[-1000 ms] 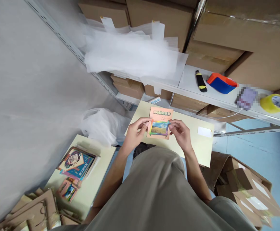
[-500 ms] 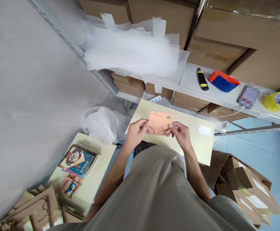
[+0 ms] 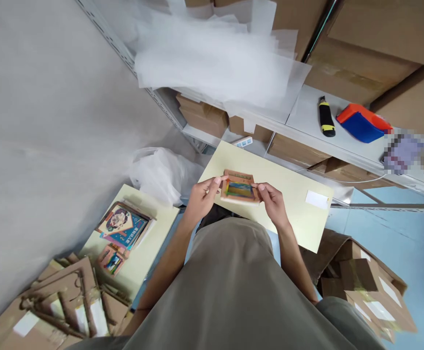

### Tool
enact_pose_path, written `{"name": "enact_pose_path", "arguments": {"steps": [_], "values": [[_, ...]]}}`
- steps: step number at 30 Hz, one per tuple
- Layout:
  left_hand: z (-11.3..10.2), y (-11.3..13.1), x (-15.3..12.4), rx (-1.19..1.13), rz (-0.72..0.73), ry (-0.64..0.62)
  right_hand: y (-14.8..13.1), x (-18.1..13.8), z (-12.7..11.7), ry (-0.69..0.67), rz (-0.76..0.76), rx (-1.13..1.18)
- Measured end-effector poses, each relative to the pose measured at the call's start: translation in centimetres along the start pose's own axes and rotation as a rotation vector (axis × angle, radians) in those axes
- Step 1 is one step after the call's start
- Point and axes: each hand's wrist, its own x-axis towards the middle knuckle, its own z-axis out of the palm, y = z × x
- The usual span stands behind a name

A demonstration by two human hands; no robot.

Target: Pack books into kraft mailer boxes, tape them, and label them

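A small orange-pink book with a colourful picture on its cover is held over a pale yellow tabletop. My left hand pinches its left edge between thumb and fingers. On the opposite edge, my right hand grips with the thumb and bent fingers. The book's lower edge faces me, slightly blurred. To the right on the same tabletop lies a white label or slip of paper.
Several books and a smaller picture book lie on a second table at left. White sheets, a utility knife and a tape dispenser rest on the shelf. Cardboard boxes stand at lower right.
The book has been turned over: its plain back with a barcode was up, and the picture cover shows now. Both hands still hold its sides. The view has shifted a little.
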Motion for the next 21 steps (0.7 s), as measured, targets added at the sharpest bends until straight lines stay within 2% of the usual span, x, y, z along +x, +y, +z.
{"name": "enact_pose_path", "arguments": {"steps": [6, 10, 15, 21], "values": [[0.8, -3.0, 0.7, -0.088, -0.002, 0.015, 2.4, 1.9, 0.7, -0.066, 0.058, -0.055], [0.6, -6.0, 2.4, -0.126, -0.076, 0.014, 5.1, 4.3, 1.8, -0.032, 0.109, -0.075], [-0.6, -10.8, 6.7, -0.051, -0.154, -0.042, 8.9, 7.8, 3.4, 0.076, 0.232, -0.134], [-1.2, -18.0, 13.6, 0.123, -0.308, -0.091, 12.9, 13.1, 6.3, 0.063, 0.404, -0.298]]}}
